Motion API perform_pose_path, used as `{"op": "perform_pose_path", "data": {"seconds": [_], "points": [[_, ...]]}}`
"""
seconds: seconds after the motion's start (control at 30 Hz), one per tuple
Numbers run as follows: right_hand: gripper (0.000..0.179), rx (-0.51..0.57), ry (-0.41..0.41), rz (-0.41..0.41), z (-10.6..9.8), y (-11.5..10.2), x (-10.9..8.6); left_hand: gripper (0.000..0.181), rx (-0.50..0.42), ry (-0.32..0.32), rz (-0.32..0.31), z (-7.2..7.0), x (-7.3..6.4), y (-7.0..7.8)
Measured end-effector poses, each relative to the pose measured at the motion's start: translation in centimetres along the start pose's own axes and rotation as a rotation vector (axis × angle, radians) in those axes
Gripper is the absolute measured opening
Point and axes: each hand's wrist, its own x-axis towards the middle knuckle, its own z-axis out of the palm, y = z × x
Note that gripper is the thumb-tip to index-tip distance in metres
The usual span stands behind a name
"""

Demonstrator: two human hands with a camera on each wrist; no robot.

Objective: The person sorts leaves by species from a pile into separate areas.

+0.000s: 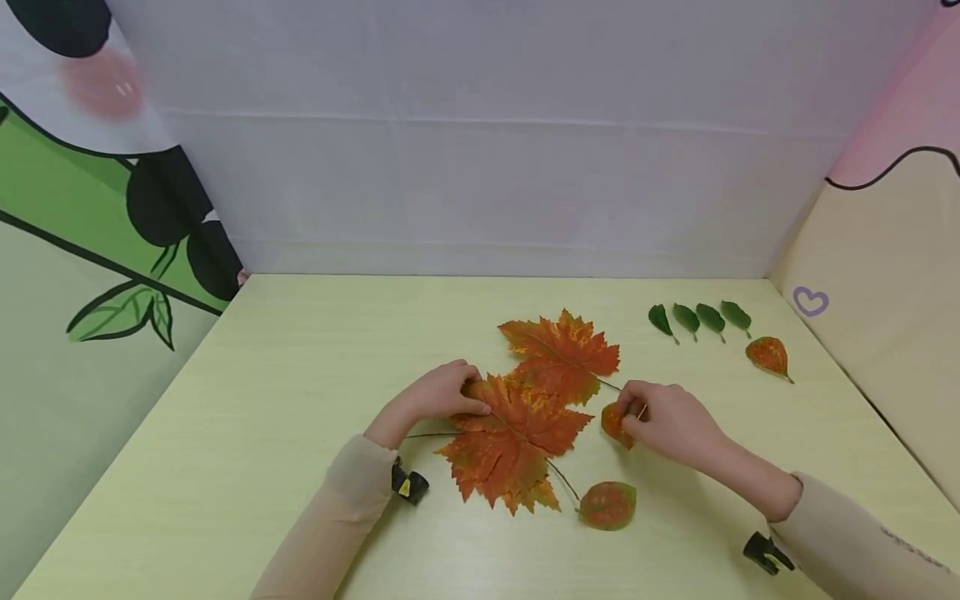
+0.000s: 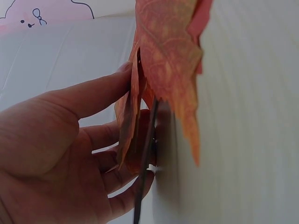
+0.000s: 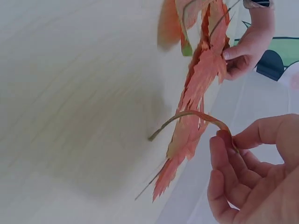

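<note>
My left hand (image 1: 441,392) pinches the left edge of a large orange maple leaf (image 1: 517,450), thumb on top. In the left wrist view the fingers reach under that leaf (image 2: 168,51), near a dark stem (image 2: 147,154). A second maple leaf (image 1: 562,357) lies just behind, partly overlapped. With thumb and fingertips my right hand (image 1: 675,421) pinches a small orange leaf (image 1: 615,427); the right wrist view shows this leaf (image 3: 212,119) curved and held above the table. Nearer the front lies a small orange-green leaf (image 1: 609,506), by a maple stem's end.
Several small green leaves (image 1: 709,320) lie in a row at the back right. A single small orange leaf (image 1: 768,356) lies beside them. The pale wooden table (image 1: 337,333) meets a white cloth wall (image 1: 487,192) behind and printed panels at both sides.
</note>
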Motion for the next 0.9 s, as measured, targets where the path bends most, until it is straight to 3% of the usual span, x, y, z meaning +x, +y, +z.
{"op": "perform_pose_path", "data": {"seconds": [0.27,0.7,0.9], "points": [[0.018,0.002,0.072,0.03,-2.1,1.8,0.5,0.035,-0.002,0.003,0.001,0.0,0.1,-0.1],[0.038,0.014,0.075,0.094,-5.7,6.3,1.7,0.034,0.001,0.004,0.003,0.0,-0.1,0.0],[0.036,-0.014,0.078,0.132,-6.6,8.7,2.1,0.035,0.003,0.004,-0.003,0.0,0.0,0.0]]}}
